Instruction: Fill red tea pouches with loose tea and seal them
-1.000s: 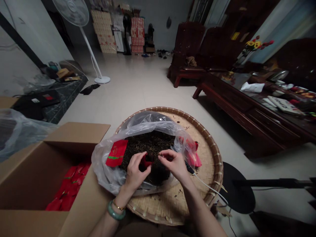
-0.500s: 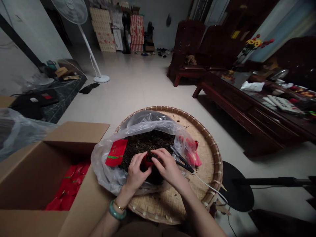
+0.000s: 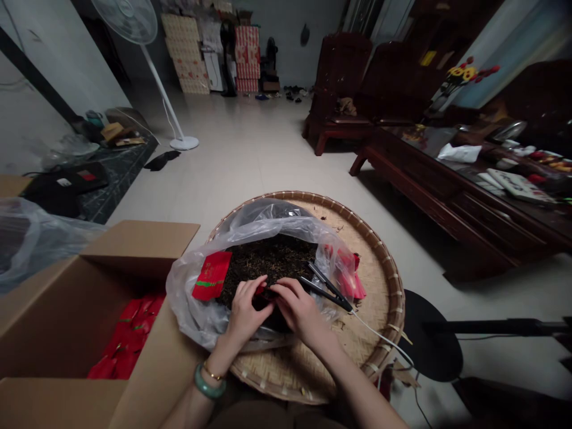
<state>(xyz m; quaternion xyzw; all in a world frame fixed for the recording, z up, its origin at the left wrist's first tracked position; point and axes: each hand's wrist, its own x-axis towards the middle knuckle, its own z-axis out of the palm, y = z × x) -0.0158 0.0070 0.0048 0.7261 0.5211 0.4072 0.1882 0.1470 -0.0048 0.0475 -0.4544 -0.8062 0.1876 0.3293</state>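
A small red packet [image 3: 260, 291] is mostly hidden between my hands, low over the dark loose tea leaves [image 3: 272, 256]. My left hand [image 3: 245, 313] pinches its left side, fingers curled. The fingers of my right hand [image 3: 300, 310] are bent in at its other edge. The leaves fill an open clear plastic bag [image 3: 190, 310] on a round woven bamboo tray [image 3: 379, 280]. Flat on the bag's left side lies another red packet [image 3: 211, 276] with gold print and a green stripe. A black hair straightener [image 3: 328, 289] rests with its jaws apart beside my right hand.
An open cardboard box [image 3: 152, 238] with several red packets [image 3: 129, 333] inside stands at the left. Pink-red packets [image 3: 353, 274] lie on the tray's right side. The straightener's white cord [image 3: 379, 336] crosses the rim. A black round base [image 3: 431, 336] is at the right.
The red packet between my hands shows less than before. My right hand has shifted slightly lower, uncovering more of the straightener. The other things stay put.
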